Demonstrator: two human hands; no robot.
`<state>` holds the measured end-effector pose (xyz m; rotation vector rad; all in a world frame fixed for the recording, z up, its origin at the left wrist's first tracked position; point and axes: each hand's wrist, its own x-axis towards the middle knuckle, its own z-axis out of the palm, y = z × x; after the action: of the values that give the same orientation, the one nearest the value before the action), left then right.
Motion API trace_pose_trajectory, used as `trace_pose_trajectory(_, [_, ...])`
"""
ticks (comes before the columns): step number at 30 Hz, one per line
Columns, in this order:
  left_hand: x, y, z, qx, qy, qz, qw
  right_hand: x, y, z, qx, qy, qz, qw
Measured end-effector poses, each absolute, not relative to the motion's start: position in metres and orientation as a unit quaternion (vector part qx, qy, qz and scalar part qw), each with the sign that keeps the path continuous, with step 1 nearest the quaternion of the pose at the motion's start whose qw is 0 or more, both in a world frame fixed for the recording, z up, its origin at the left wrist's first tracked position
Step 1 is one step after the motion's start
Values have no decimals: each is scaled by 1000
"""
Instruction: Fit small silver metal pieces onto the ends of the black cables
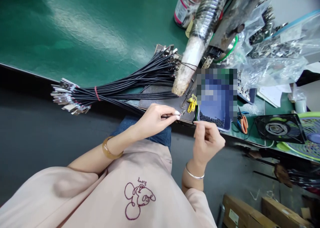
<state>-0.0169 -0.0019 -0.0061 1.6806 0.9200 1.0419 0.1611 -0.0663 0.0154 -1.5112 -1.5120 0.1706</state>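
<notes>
My left hand point(161, 118) pinches a black cable point(166, 116) near its end. A small metal terminal point(183, 112) sticks out past the fingertips. To the right, my right hand point(208, 139) is closed in a pinch, with a tiny dark piece point(194, 122) just showing at its fingertips. Close above that hand stands a blue bin point(227, 125), partly blurred out, with many small black pieces point(212, 119) in its bottom. A bundle of black cables point(135, 78) lies along the bench edge, tied by a red band point(96, 93), with metal connectors point(67, 96) at the left end.
A ribbed duct point(210, 13) with a white nozzle point(186, 64) hangs over the bench. Yellow clippers point(192, 104) lie beside the bin. Orange-handled scissors point(243, 124), a black fan point(278, 128) and plastic bags of metal parts point(277, 51) stand rightward. Cardboard boxes point(245, 211) sit on the floor.
</notes>
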Motion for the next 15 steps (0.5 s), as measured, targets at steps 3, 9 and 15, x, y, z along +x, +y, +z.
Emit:
trace_pose_trajectory(3, [-18,-2,-7,692,377,427,442,159,-61,10,-627,-642,126,423])
trace_pose_trajectory(9, [-21,-5,-8,698,374,397,465,149,-51,-1,-599,-698,110,375])
trace_pose_trajectory(15, [-22,-5,-7,732,358,386,432,156,-53,0,-585,-707,98,385])
